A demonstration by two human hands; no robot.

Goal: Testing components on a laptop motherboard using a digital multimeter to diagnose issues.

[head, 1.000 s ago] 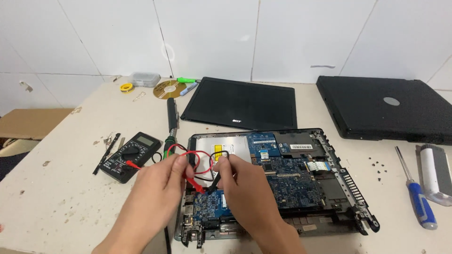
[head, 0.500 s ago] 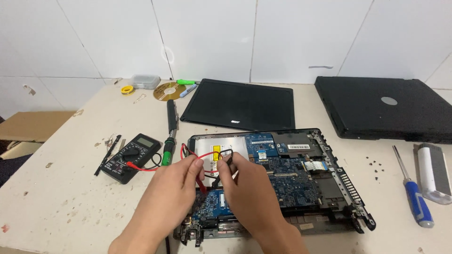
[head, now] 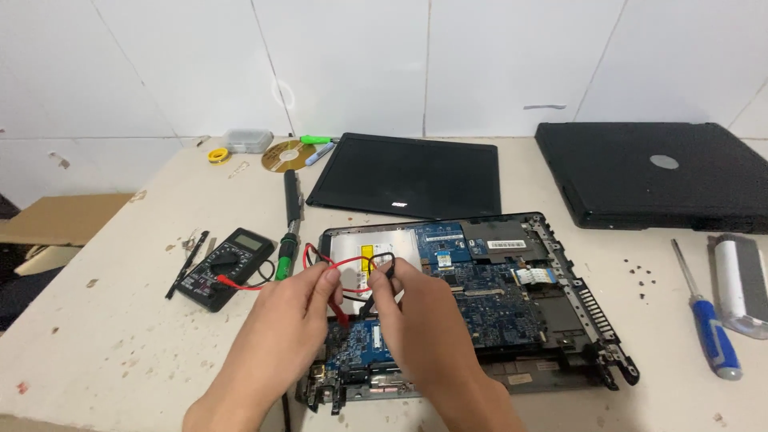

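Observation:
An opened laptop base with a blue circuit board lies in front of me. My left hand pinches a red probe whose tip points down at the board's lower left part. My right hand grips a black probe just beside it. Red and black leads loop over the silver drive and run left to a black multimeter on the table.
A detached black screen panel lies behind the base, a closed black laptop at the far right. A blue-handled screwdriver and a silver part are right. A disc, black tools and cardboard are left.
Both hands have shifted slightly toward the board's lower left, bringing the two probe tips closer together. The view has tilted a little.

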